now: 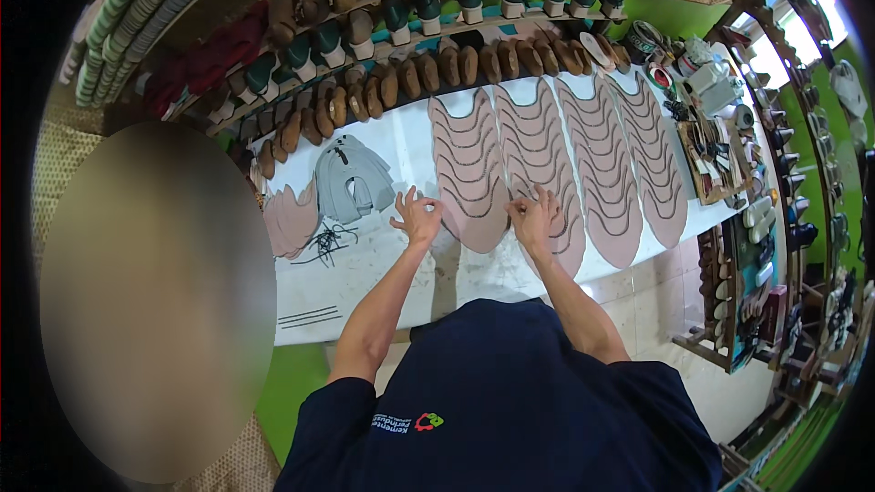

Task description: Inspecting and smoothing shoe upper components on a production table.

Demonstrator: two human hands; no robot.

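My left hand and my right hand are pinched closed on either side of the nearest piece in a column of overlapping pink shoe-upper pieces. A thin black strip curves in a U between the two pinches, and my fingertips appear to hold its ends. The exact contact is too small to see clearly. Right of it run more columns of pink pieces, each with dark curved lines. Left of my left hand lie a stack of grey upper pieces and a tangle of black strips.
More pink pieces and three straight black strips lie on the white table. Brown shoe lasts line its back edge below shelves. A wooden tray of tools sits at right. A blurred oval hides the left side.
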